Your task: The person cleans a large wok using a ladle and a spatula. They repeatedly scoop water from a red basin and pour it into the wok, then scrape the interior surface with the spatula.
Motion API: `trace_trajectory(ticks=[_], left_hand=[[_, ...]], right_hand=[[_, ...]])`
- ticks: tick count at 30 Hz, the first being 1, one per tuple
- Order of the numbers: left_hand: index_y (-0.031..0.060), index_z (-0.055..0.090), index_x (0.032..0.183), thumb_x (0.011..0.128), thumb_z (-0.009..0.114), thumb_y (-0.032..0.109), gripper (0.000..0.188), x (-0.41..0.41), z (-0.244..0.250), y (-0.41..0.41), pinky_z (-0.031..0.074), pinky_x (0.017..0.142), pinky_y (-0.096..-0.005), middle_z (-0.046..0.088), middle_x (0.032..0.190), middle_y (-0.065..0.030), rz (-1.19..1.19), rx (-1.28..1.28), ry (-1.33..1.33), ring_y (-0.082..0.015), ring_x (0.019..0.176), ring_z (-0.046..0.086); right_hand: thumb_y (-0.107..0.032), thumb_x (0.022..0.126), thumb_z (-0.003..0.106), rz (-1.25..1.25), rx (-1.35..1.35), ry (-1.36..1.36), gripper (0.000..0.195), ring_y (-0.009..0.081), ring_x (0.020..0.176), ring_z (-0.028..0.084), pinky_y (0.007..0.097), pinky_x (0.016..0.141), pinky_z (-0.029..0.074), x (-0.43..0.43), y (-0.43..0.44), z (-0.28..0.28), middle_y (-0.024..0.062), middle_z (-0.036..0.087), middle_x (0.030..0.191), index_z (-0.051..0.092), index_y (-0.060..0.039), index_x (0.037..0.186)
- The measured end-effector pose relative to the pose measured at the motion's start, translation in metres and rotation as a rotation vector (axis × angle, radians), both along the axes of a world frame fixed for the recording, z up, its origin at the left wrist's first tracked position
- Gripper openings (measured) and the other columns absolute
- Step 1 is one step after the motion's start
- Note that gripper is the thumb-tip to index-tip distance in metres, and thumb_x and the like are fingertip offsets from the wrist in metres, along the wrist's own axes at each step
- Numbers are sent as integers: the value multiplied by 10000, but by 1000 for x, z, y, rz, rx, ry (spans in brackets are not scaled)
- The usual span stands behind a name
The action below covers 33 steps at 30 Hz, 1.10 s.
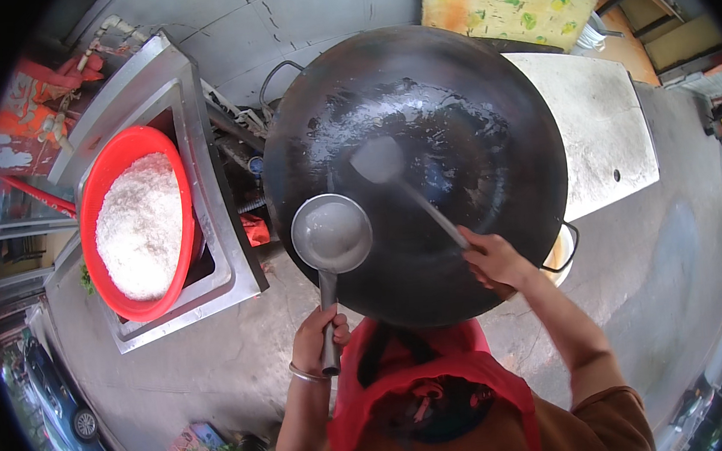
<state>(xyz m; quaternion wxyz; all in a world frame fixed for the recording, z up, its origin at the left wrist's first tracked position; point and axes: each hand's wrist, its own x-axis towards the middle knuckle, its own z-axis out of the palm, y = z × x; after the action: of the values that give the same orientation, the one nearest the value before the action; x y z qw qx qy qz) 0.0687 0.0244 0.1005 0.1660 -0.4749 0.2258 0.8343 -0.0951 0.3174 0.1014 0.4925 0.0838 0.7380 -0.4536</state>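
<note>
A large dark wok (427, 245) with two loop handles fills the middle of the view, its inside wet and shiny. My left hand (321, 340) grips the tubular handle of a metal ladle (331, 233), whose round bowl is over the wok's near left rim. The bowl looks whitish inside; whether it holds anything I cannot tell. In my right hand (493, 260) is the shaft of a metal wok spatula (380, 159), and its blade lies over the wok's inner surface, left of the centre.
On the left, a red plastic basket (143, 311) heaped with white rice or similar grains (140, 228) sits in a stainless steel sink unit (245, 261). A whitish board or tabletop (591, 134) adjoins the wok's right side. Behind it leans a yellow patterned panel (502, 4). A pale container (560, 256) is partly hidden under the right rim.
</note>
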Motion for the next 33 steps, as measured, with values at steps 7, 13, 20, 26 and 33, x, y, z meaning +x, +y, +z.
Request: trace_trajectory(ticks=[7,13,20,26,33], left_hand=[[37,439,942,899,488,110,98,6,-1,-3,359,467,-251,485,703,-79,-29,-6,47,-141,524,448],[43,429,915,900,484,114,92,7,-3,10,362,465,-256,489,697,-76,-48,-20,8,-143,522,451],[36,428,914,903,473,105,82,17,7,29,372,469,-244,493,699,-71,-1,-12,-25,-143,525,454],[34,437,926,906,472,101,78,6,6,48,370,479,-250,493,723,-74,11,46,-54,-141,545,455],[43,438,929,904,471,98,68,19,11,54,362,476,-249,486,706,-67,65,-16,-2,-137,535,444]], right_hand=[[-116,903,490,131,519,-153,431,102,418,467,266,404,416,13,132,92,11,469,559,463,-163,1330],[-92,897,488,221,279,19,366,90,415,440,256,395,386,-71,100,34,6,448,538,486,-97,1263],[-46,878,508,379,515,-130,432,88,434,487,244,392,400,-91,144,95,10,479,545,501,-134,1301],[-105,907,476,268,252,58,466,68,422,415,234,402,381,-86,98,10,-9,436,564,416,-182,1363],[-138,930,486,598,544,-292,316,125,401,482,291,404,416,-85,128,115,37,489,538,524,-59,1234]])
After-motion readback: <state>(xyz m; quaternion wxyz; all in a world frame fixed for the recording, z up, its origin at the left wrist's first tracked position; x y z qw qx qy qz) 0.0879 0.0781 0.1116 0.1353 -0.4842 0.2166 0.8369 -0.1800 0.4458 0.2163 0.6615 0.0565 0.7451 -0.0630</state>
